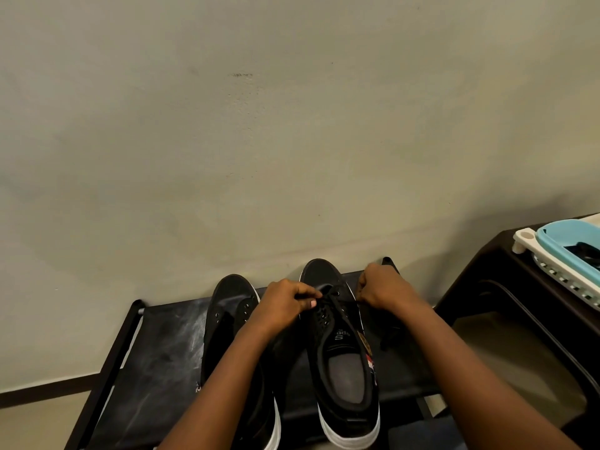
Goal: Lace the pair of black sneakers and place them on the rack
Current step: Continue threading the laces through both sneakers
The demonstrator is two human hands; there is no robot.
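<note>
Two black sneakers with white soles stand side by side on the black rack (162, 358), toes toward the wall. The left sneaker (229, 306) shows bare eyelets and is partly hidden by my left forearm. The right sneaker (344, 362) has a black lace (336, 302) running across its front eyelets. My left hand (285, 302) pinches the lace at the left side of that shoe's eyelets. On the shoe's right side my right hand (381, 287) is curled round the other end of the lace. A loose black lace end (391, 332) hangs down on the rack to the right.
A plain wall rises right behind the rack. To the right stands a dark cabinet (506, 264) carrying a white tray (552, 271) and a light blue basin (571, 245) with something dark inside. Pale floor shows at lower left.
</note>
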